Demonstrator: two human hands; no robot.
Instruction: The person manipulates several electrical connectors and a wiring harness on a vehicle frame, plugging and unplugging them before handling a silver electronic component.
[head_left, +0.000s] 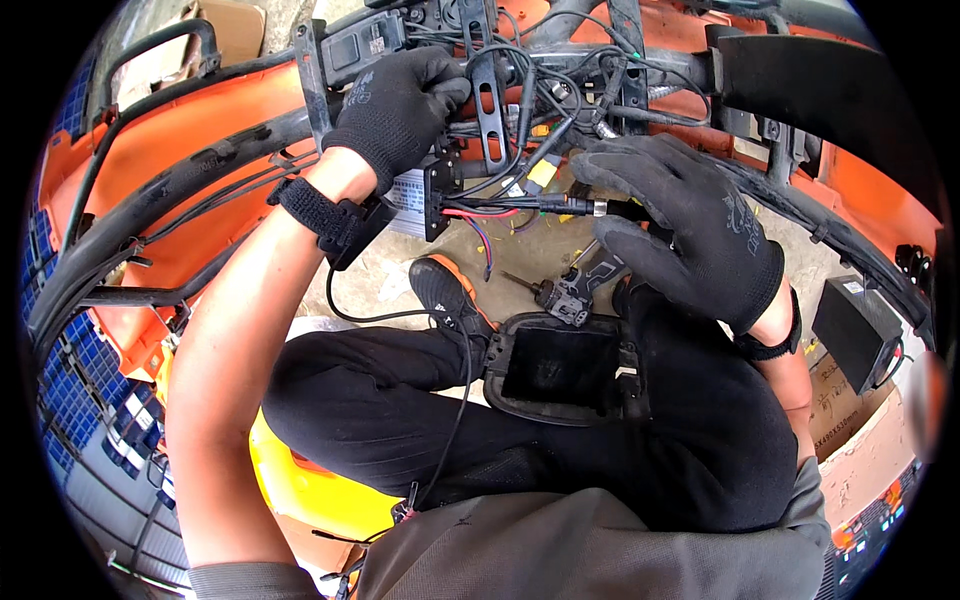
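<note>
A frame of black tubes [220, 155] with orange panels [245, 105] arches across the upper view, curving so that its wiring sits within reach of both arms. The person's legs [350, 385] are bent in front, apparently to bring the body close, and a yellow plastic thing [300, 480], probably a seat, shows under one thigh. At right, a cardboard box [850, 430] bears dark markings, with a black box [857, 335] just beside it. Between the legs lies a black rectangular piece [560, 368], perhaps left there to stay handy.

The right hand [690, 225], in a black glove, is fairly wide, thumb and fingers apart around the end of a cable, likely to guide it; whether they touch it cannot be told. The left hand [405, 100], gloved alike, is narrow, its fingers curled beside a slotted bracket [490, 115]; whether it pinches a wire cannot be told. Both gloves carry pale printed marks.

A grey module [362, 45] above the left hand has a small label. The silver box [410, 205], from which the cables run toward the right hand, sits just below the left hand; its label holds rows of print too fine to read. A power tool [567, 298] lies with its bit pointing left. Smallest are the cable's black connector [570, 205], a yellow tag [543, 172] and loose coloured wires [487, 250].
</note>
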